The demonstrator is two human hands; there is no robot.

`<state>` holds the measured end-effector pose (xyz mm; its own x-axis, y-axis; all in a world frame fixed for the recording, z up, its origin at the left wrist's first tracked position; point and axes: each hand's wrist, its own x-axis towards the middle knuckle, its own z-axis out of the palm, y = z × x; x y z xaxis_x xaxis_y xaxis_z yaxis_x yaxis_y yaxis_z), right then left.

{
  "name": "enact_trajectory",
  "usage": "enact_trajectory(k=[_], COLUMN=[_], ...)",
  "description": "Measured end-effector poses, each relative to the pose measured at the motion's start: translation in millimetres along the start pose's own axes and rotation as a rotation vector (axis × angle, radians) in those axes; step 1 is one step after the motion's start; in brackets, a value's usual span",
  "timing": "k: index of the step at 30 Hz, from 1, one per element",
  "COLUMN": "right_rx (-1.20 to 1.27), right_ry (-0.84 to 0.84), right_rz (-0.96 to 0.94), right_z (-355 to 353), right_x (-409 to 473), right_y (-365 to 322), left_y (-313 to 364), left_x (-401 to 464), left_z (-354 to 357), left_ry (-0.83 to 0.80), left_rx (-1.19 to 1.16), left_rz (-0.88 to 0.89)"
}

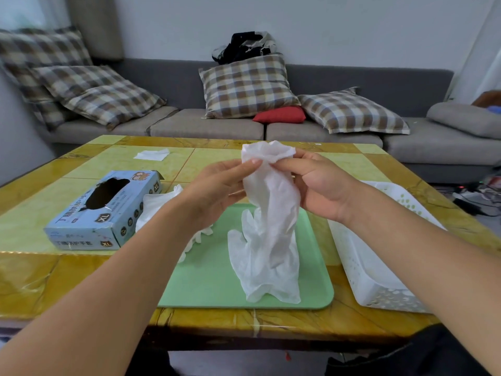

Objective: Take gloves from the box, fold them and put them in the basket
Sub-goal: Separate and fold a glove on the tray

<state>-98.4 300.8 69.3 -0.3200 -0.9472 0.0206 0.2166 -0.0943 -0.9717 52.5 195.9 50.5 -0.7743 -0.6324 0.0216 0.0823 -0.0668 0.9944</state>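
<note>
Two hands hold one white glove (271,213) by its cuff above the green tray (211,280): left hand (217,191) and right hand (322,185) each pinch the cuff with curled fingers, the glove hanging down to the tray. Box (105,210) lies at 9 o'clock on the worktop (40,280), more gloves (157,207) beside it, basket (366,272) at 3 o'clock.

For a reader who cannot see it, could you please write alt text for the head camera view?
A person's left hand and right hand pinch the cuff of a white glove, which hangs over a green tray on a yellow table. A blue glove box lies at left, a white basket at right.
</note>
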Motion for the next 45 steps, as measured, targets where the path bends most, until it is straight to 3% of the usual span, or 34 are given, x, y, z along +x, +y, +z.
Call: enact_trajectory(k=[7, 16, 19, 22, 24, 28, 32, 34, 36, 39, 41, 45], right_rx=[-0.069, -0.041, -0.043, -0.103, -0.129, -0.236, -0.399, -0.369, -0.346, -0.442, -0.543, -1.003], right_ry=[0.010, 0.165, 0.133, -0.010, -0.082, 0.028, 0.173, 0.213, 0.233, 0.218, 0.175, -0.033], right_rz=[0.157, 0.085, 0.076, 0.104, 0.104, 0.143, 0.247, 0.116, -0.190, -0.574, -0.549, -0.233], right_z=[-14, -9, -6, -5, -7, -16, -22, -19, -16, -16, -22, -37], right_x=[-2, 3, 1, -8, -12, 3, 25, 32, 33, 26, 22, 18], right_y=[4, 5, 3, -7, -11, 2, 25, 21, 4, -18, -8, 40], left_y=[4, -1, 4, 12, 13, 2, -15, -12, 7, 27, 18, -28], left_x=[-3, -4, -10, -22, -24, -9, 15, 23, 24, 17, 11, 3], left_z=[1, -2, -2, 1, 4, 3, -6, -7, -5, -8, -11, -24], left_ry=[0.149, 0.255, 0.179, 0.026, 0.021, 0.174, 0.230, 0.270, 0.308, 0.312, 0.288, 0.075], left_rx=[0.148, 0.377, 0.370, 0.317, 0.305, 0.346, 0.543, 0.480, 0.363, 0.409, 0.519, 0.818], left_rz=[0.050, 0.223, 0.251, 0.275, 0.294, 0.141, -0.045, 0.054, 0.293, 0.590, 0.572, 0.310])
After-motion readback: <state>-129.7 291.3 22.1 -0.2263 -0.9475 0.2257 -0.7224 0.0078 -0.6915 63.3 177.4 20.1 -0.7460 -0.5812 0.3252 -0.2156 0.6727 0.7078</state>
